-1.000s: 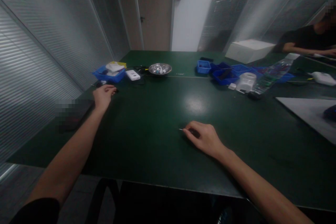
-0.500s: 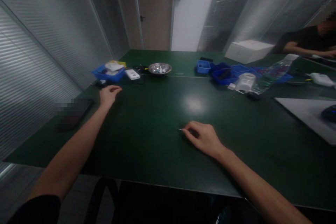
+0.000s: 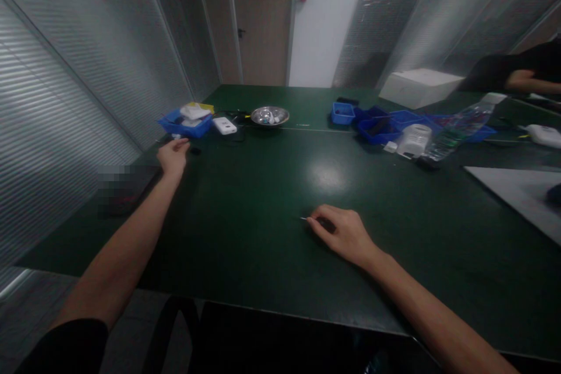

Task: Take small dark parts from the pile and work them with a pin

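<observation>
My left hand (image 3: 173, 156) has shifted nearer the blue bin (image 3: 184, 127), beside a small dark part (image 3: 196, 151); its fingers are curled, and I cannot tell whether they hold anything. My right hand (image 3: 344, 232) remains well apart from the bin, fingers pinched narrow on a thin pin (image 3: 303, 218).

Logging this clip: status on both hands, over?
Right hand pinching thin pin, on green table. Left hand beside small dark item, grip unclear. Blue bin just beyond it.
</observation>
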Demonstrator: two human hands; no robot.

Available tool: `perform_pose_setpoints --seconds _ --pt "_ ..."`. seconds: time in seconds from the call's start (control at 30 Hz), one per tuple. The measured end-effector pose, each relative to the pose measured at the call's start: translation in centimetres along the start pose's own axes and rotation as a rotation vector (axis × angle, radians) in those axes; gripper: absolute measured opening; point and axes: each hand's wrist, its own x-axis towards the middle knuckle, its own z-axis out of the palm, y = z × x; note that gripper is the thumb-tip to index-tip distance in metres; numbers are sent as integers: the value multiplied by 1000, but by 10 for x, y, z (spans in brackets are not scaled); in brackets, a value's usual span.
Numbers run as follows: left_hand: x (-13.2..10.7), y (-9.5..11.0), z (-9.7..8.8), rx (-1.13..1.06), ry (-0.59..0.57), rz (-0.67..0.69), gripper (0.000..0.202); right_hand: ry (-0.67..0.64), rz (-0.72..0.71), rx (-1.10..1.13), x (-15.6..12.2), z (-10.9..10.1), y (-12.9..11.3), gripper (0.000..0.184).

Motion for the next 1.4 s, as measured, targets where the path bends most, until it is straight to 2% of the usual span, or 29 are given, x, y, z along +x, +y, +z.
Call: perform_pose_setpoints --seconds 0.17,0.47,0.6,0.83,1.07,1.4 --pt "0 7 -1 117 -99 62 29 -3 -8 2 0 -3 -3 29" --pt "7 -5 -8 199 -232 138 25 -14 1 17 0 -1 0 25" --pt "8 -8 -8 227 -242 163 22 -17 -1 20 1 -2 -1 25" --pt "10 -13 -15 214 -303 105 26 -19 5 45 1 -3 -1 25" --pt "6 -6 -17 117 -343 90 23 -22 9 55 3 -4 -2 26" --pt "9 -9 -20 73 -401 -48 39 -13 3 50 2 -1 3 25"
